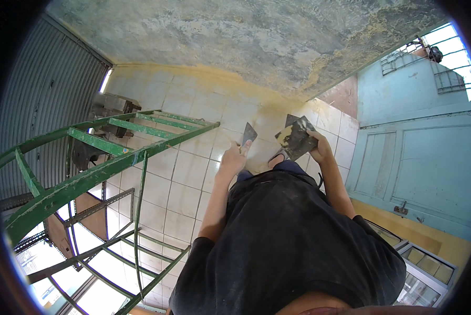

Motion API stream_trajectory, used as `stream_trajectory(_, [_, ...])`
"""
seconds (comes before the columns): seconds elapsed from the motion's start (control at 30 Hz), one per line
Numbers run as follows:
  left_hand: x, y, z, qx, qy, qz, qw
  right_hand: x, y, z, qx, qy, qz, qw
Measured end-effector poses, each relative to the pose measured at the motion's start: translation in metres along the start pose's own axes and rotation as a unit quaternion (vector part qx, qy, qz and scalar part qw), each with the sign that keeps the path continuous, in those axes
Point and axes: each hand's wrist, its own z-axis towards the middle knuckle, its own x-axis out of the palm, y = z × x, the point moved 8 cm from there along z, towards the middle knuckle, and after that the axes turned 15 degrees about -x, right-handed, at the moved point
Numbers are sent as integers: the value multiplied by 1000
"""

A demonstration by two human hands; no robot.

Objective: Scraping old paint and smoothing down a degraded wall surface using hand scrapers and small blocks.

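My left hand (234,157) is closed round the handle of a putty knife (249,133), whose grey blade tapers away from me over the floor. In my right hand (322,147) is a flat, dark square plate (297,138), gripped at its right edge and smeared with pale yellow paste. Another dark grey corner (290,119) sticks out beyond the plate; whether it belongs to the same piece I cannot tell. The two hands are apart, both held in front of my waist. Past them rises a patchy grey wall (235,39) with a rough, mottled coat.
A green metal ladder (109,168) stands spread at my left. Behind it are a corrugated shutter (46,89) and slotted metal shelving (96,210). A light blue door (419,163) with a bolt is at my right, beside a glass-paned cabinet (424,273). Tiles (188,168) cover the floor.
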Motion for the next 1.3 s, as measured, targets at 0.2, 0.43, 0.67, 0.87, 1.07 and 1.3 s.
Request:
stream_trajectory(0.2, [4,-17,-18,-2,71,-10,997,63,-3,-17,30,65,-22,997])
stream_trajectory(0.43, [12,-41,-21,83,82,-35,992,96,-2,-17,57,95,-42,993])
stream_trajectory(0.67, [19,-65,-9,55,91,-63,992,110,-10,23,98,175,1,980])
stream_trajectory(0.87, [14,-81,2,26,58,-102,993,117,-8,60,113,170,-56,977])
stream_trajectory(1.07, [14,-83,6,18,29,-167,985,172,40,46,-195,448,-96,867])
stream_trajectory(1.3, [15,-70,13,-13,49,-191,980,141,-15,70,140,273,-152,939])
